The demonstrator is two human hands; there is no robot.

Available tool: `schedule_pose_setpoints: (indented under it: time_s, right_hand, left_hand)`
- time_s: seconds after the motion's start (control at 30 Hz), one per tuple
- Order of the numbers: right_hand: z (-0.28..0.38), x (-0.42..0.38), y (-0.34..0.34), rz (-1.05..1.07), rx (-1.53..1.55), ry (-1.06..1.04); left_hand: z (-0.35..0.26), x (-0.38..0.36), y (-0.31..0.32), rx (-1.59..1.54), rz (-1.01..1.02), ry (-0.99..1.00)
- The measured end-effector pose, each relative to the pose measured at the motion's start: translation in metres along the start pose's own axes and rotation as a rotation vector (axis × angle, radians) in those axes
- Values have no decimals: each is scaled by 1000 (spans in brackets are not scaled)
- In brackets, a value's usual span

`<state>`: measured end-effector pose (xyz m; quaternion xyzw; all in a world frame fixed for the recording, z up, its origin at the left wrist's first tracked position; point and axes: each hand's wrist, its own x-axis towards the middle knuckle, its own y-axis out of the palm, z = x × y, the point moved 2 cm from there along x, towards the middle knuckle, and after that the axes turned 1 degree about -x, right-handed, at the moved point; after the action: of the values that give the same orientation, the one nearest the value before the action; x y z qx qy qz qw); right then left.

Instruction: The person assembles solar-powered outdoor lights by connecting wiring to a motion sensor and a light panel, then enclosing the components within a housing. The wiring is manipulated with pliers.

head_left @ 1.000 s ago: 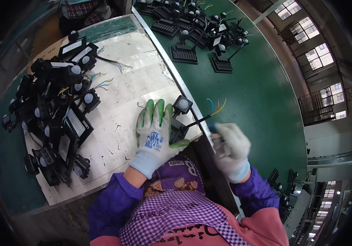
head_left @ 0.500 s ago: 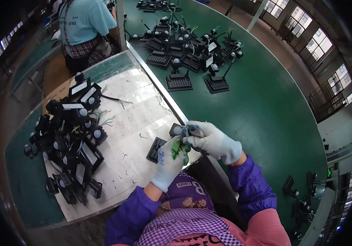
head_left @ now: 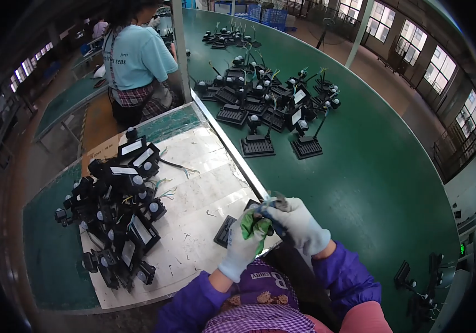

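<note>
My left hand (head_left: 242, 244), in a white glove with green fingertips, is closed in front of my apron. What its curled fingers pinch is hidden. Pressed close beside it, my right hand (head_left: 300, 225), also white-gloved, is wrapped round a blue-handled tool with a grey head (head_left: 276, 202), which looks like pliers. The tool's tip meets the left fingers. Just left of and partly behind my hands, a black finned sensor floodlight (head_left: 224, 232) lies on the pale board (head_left: 193, 194) at the table edge.
Black sensor floodlights (head_left: 143, 230) with loose wires are heaped on the left of the board. More floodlights (head_left: 258, 145) stand on the green surface (head_left: 360, 177) beyond a metal edge strip (head_left: 229, 147). A co-worker (head_left: 138, 61) stands at the upper left beside a post (head_left: 182, 50).
The view has tilted upward, so the scene sits lower and farther right. My hands stay together; the tool's grey head now shows above the right fingers.
</note>
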<state>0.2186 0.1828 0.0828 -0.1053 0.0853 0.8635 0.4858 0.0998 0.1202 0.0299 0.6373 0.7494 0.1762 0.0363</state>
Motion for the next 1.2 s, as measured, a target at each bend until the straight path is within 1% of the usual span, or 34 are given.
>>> schedule_pose_setpoints:
  time_s: [0.07, 0.1, 0.2, 0.23, 0.33, 0.37, 0.47, 0.5, 0.6, 0.63, 0.67, 0.73, 0.77, 0.87, 0.9, 1.0, 1.1, 1.13, 1.17, 1.2]
  right_hand:
    - [-2, -6, -8, 80, 172, 68]
    - [-1, -8, -9, 121, 255, 109]
    - [2, -12, -6, 21, 161, 30]
    - [8, -13, -4, -6, 125, 39]
    - [7, -8, -6, 11, 89, 50]
    - [13, -8, -8, 49, 58, 122]
    - [17, -6, -10, 90, 118, 229]
    - [20, -6, -8, 57, 146, 318]
    - [23, -11, -4, -3, 358, 403]
    - [22, -15, -4, -8, 426, 370]
    - [24, -19, -4, -28, 382, 390]
    - [27, -20, -2, -69, 310, 411]
    - [25, -18, -4, -33, 301, 393]
    - [21, -9, -5, 41, 254, 333]
    - [18, -7, -6, 89, 126, 253]
    - [11, 0, -11, 285, 80, -26]
    - [0, 1, -25, 237, 91, 65]
    - [-5, 1, -22, 233, 98, 99]
    - [-6, -2, -14, 143, 233, 85]
    - [-2, -2, -9, 112, 281, 154]
  left_hand:
    - [-1, 0, 0, 237, -11, 93]
    - [1, 1, 2, 424, -20, 110]
    - [-1, -1, 6, 479, -27, 131]
    - [-3, -1, 8, 522, -33, 109]
    - [-1, -1, 4, 539, 6, 195]
    - [1, -1, 2, 597, 25, 190]
    - [10, -3, 0, 755, 88, 162]
    - [8, -2, 0, 708, 118, 163]
    - [-4, 3, 5, 756, 89, 352]
    - [6, -3, -1, 785, 72, 400]
    - [4, -3, -3, 801, 125, 352]
    - [15, -6, -8, 794, 146, 395]
    - [18, -5, -7, 763, 128, 422]
    - [18, -4, -9, 685, 157, 257]
    - [5, 0, -6, 597, 161, 125]
    - [6, -1, -4, 366, 33, 147]
    - [5, 4, -3, 396, 81, 64]
    - [4, 4, -3, 408, 73, 89]
    - [2, 4, -3, 422, 65, 111]
    - [0, 5, -4, 437, 61, 136]
